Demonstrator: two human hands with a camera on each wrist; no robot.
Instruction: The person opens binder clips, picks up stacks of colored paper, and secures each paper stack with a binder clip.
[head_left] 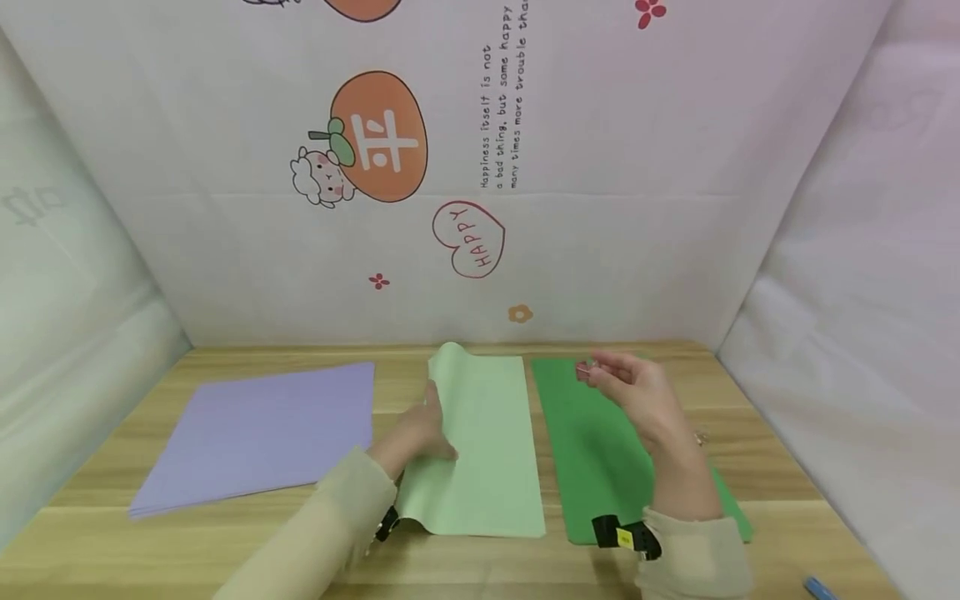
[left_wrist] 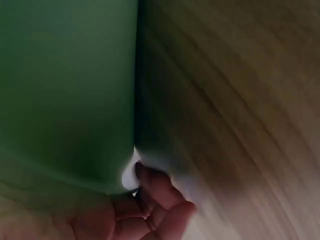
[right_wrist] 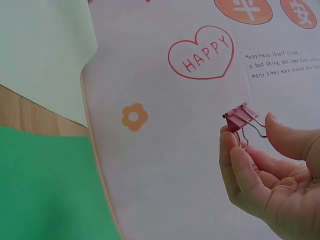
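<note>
Light green paper (head_left: 495,450) lies in the middle of the table, its left side curling up off the wood. My left hand (head_left: 422,429) grips that raised left edge. In the left wrist view, curled fingers (left_wrist: 162,192) hold the sheet's edge, and the palm is mostly out of frame. Up over the far end of a darker green sheet (head_left: 592,450), my right hand (head_left: 637,396) pinches a pink binder clip (right_wrist: 242,117) by its wire handles, between thumb and fingers. The clip's jaws are closed, with nothing between them.
A stack of purple paper (head_left: 285,433) lies on the left of the wooden table (head_left: 480,575). Small metallic items (head_left: 701,437) show beside the right wrist. A blue pen-like object (head_left: 819,587) lies at the front right. White printed cloth (head_left: 600,208) walls the back and sides.
</note>
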